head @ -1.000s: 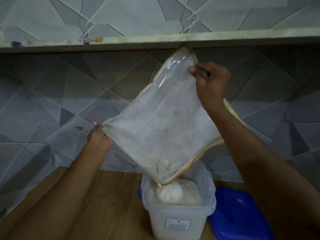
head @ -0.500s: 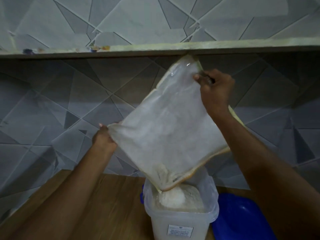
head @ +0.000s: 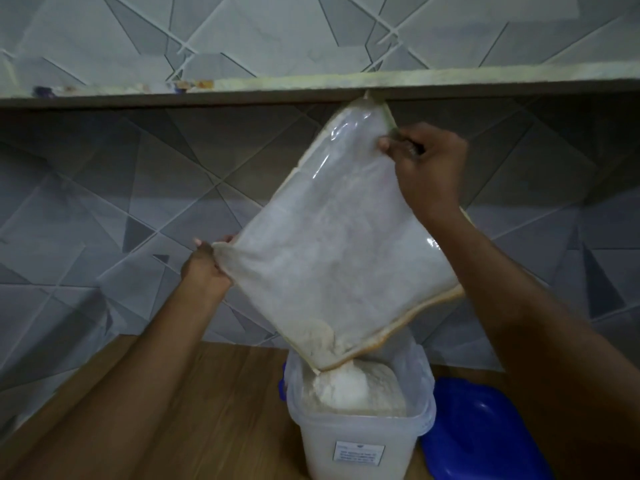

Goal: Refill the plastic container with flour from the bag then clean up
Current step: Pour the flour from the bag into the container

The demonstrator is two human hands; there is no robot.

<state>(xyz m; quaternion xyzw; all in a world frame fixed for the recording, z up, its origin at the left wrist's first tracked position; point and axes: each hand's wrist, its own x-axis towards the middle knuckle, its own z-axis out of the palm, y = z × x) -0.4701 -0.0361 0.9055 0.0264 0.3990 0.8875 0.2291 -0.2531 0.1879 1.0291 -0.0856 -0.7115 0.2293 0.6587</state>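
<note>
Two hands hold one flour bag (head: pixel 332 244) tilted over one plastic container (head: pixel 360 441) on your bench (head: pixel 221 403): left hand (head: pixel 204 268) pinches one corner, right hand (head: pixel 429 168) another. One blue lid (head: pixel 481 431) lies beside it.

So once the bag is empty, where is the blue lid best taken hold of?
A judgement: the blue lid lies flat on the wooden counter just right of the plastic container. Pinch its free right or near rim, coming from above right; the container crowds its left edge.
</note>
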